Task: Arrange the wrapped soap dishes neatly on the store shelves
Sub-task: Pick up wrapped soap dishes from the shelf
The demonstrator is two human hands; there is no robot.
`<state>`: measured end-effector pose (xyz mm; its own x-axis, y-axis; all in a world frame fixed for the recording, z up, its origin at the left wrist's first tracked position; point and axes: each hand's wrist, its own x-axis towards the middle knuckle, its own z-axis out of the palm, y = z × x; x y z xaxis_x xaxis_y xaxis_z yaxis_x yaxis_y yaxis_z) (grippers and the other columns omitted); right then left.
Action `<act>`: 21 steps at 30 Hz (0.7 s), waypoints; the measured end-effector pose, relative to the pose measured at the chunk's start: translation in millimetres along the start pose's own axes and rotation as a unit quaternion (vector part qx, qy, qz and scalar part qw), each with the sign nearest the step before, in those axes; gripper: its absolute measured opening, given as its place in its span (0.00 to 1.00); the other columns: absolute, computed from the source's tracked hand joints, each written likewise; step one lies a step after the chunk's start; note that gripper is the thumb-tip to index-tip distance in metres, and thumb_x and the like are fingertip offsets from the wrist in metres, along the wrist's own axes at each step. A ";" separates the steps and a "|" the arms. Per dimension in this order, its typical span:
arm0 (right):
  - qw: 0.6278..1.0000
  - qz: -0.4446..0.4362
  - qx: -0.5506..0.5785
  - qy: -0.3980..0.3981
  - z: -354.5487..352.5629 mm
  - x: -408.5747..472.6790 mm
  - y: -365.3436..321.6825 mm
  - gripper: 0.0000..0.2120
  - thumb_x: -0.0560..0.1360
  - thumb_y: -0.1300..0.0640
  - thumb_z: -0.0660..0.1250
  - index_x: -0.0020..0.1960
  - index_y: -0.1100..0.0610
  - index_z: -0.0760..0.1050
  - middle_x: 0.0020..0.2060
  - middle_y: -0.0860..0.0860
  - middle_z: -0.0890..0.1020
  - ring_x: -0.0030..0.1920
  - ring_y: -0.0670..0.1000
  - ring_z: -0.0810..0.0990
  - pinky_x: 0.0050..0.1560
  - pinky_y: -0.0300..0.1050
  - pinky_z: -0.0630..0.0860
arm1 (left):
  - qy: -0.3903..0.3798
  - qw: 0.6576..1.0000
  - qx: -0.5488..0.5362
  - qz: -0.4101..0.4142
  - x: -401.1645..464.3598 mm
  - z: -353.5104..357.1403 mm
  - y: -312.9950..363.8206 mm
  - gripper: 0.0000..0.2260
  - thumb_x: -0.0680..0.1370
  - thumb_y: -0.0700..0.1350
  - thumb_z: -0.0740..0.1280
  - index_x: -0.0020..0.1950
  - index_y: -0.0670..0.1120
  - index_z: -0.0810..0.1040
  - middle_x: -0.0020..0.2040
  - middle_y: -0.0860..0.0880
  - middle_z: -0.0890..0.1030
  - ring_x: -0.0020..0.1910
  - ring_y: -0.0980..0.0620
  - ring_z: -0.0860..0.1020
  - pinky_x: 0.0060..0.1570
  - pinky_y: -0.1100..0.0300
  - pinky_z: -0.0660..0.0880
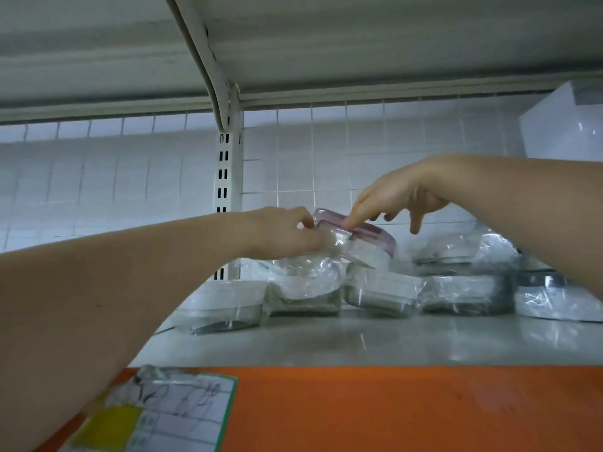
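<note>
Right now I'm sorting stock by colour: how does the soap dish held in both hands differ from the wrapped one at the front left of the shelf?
The held soap dish has a pinkish rim; the front-left dish looks white and grey. The held one is tilted, up on the pile, gripped by the left hand and touched by the right hand; the front-left one lies flat on the shelf, untouched. Both are in clear plastic wrap.
</note>
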<state>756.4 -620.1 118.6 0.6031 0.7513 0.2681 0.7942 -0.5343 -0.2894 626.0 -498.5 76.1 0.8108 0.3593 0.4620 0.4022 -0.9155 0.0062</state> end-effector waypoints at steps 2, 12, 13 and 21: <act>0.999 0.015 0.045 -0.023 7.5 5.6 3.4 0.26 0.72 0.47 0.70 0.66 0.55 0.69 0.68 0.57 0.69 0.66 0.60 0.70 0.58 0.62 0.74 | -0.047 0.999 0.026 -0.007 0.2 7.4 4.6 0.35 0.73 0.67 0.58 0.75 0.56 0.53 0.73 0.48 0.63 0.68 0.47 0.66 0.65 0.52 0.64; 0.990 0.092 0.079 -0.075 16.5 1.8 4.0 0.38 0.68 0.35 0.67 0.70 0.54 0.64 0.68 0.58 0.68 0.68 0.59 0.68 0.66 0.65 0.63 | -0.085 0.995 0.051 0.005 3.8 13.6 -1.6 0.26 0.76 0.60 0.62 0.72 0.53 0.64 0.60 0.49 0.75 0.58 0.47 0.75 0.60 0.53 0.72; 0.992 0.079 0.078 -0.065 16.8 1.6 2.1 0.37 0.68 0.36 0.67 0.70 0.54 0.65 0.67 0.58 0.69 0.66 0.59 0.69 0.65 0.66 0.64 | -0.082 0.995 0.051 0.006 3.1 11.7 -2.6 0.26 0.76 0.59 0.62 0.73 0.53 0.63 0.63 0.49 0.74 0.61 0.48 0.73 0.62 0.54 0.70; 0.950 -0.050 -0.045 0.305 -17.1 -31.5 -7.7 0.44 0.63 0.38 0.73 0.73 0.48 0.60 0.68 0.54 0.68 0.65 0.57 0.68 0.60 0.46 0.67 | 0.087 0.995 0.021 0.032 -2.8 -11.3 -5.4 0.25 0.78 0.52 0.63 0.72 0.47 0.62 0.70 0.46 0.68 0.65 0.46 0.67 0.58 0.57 0.66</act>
<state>732.5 -646.3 128.1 0.4342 0.4505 0.7800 0.8359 -0.5243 -0.1625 616.8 -496.7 84.7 0.7509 0.2597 0.6072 0.3722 -0.9259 -0.0642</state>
